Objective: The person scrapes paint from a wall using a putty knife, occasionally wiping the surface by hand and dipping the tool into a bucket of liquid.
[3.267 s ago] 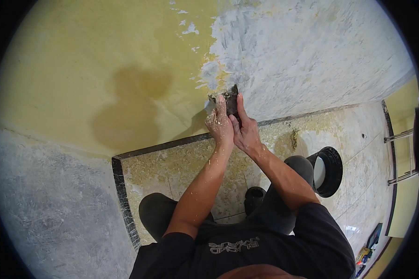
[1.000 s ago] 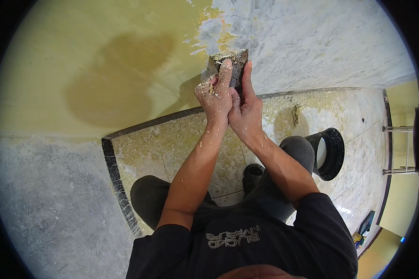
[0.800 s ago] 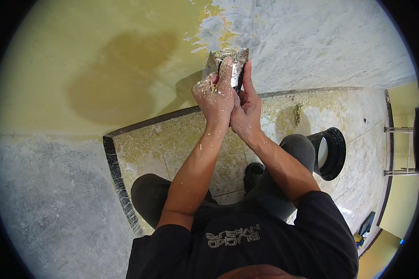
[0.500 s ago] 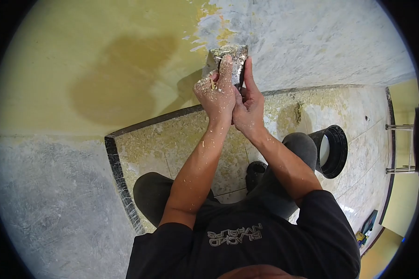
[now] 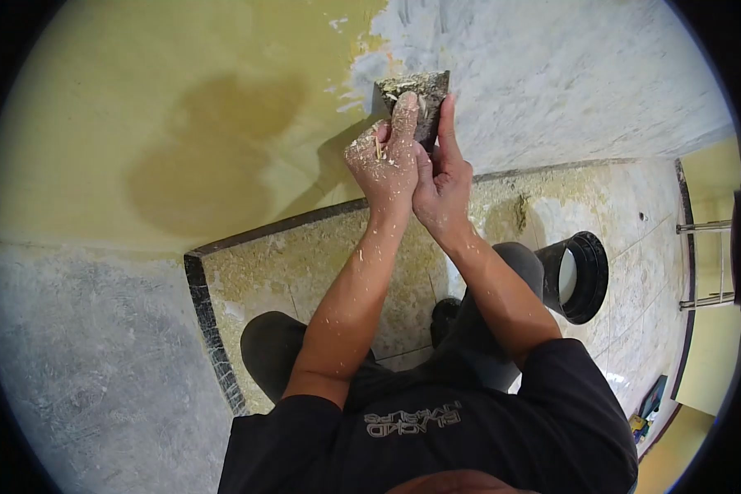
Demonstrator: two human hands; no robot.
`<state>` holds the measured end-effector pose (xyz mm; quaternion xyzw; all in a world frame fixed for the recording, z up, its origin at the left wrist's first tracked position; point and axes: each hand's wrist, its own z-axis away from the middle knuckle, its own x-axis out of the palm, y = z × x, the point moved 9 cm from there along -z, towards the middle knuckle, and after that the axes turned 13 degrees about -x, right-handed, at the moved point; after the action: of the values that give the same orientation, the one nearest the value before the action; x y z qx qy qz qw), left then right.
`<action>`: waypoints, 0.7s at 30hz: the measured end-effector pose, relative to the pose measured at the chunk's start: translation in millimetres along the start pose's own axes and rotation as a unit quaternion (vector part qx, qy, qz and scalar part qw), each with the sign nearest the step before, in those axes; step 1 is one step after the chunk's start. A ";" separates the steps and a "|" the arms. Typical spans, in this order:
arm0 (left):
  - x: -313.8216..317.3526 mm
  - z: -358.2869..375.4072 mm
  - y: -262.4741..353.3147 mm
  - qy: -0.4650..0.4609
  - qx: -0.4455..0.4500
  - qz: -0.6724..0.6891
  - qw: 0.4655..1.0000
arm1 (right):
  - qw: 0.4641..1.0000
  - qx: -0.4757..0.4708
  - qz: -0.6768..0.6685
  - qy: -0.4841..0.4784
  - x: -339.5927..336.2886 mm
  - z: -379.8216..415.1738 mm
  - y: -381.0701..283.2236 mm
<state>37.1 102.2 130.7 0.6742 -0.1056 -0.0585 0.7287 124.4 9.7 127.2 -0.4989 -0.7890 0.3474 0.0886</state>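
A putty knife (image 5: 431, 112), a wide scraper with a dark blade covered in paint flakes, is pressed to the wall along the border of yellow paint and bare grey-white plaster. My left hand (image 5: 384, 162) is closed around it, dusted with flakes, one finger stretched along the blade. Beside it, my right hand (image 5: 445, 189) also grips the tool, with a finger up the blade's right edge. Both hands hide the handle. Ragged paint patches (image 5: 370, 62) remain just above the blade.
Paint scrapings cover the tiled floor (image 5: 329, 255) below the wall. A black bucket (image 5: 589, 280) with pale contents stands right of my knee. A metal-legged piece of furniture (image 5: 708, 263) is at the far right. A dark baseboard (image 5: 288, 221) edges the wall.
The putty knife and both hands have shifted slightly right and up along the wall. The grip looks unchanged.
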 end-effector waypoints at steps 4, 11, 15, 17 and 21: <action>-8.0 -0.6 -51.4 0.004 -0.019 -0.027 0.999 | 0.997 0.032 0.050 -0.054 2.0 34.4 16.6; -1.5 -5.1 -37.5 -0.012 -0.046 0.041 0.998 | 0.998 0.010 0.034 -0.044 4.5 17.9 0.2; -9.0 -3.1 -45.1 -0.005 -0.022 0.008 1.000 | 0.993 0.084 0.023 -0.074 7.7 29.0 8.7; -8.8 -3.9 -41.1 -0.001 -0.002 -0.029 1.000 | 0.995 0.060 0.026 -0.073 9.6 30.7 9.2; -6.2 -5.1 -55.8 -0.016 -0.085 0.001 0.996 | 0.990 0.106 0.005 -0.090 8.4 31.9 6.5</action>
<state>35.4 103.8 74.4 0.6085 -0.1129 -0.0772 0.7817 109.6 3.8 97.7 -0.4572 -0.7501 0.4729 0.0679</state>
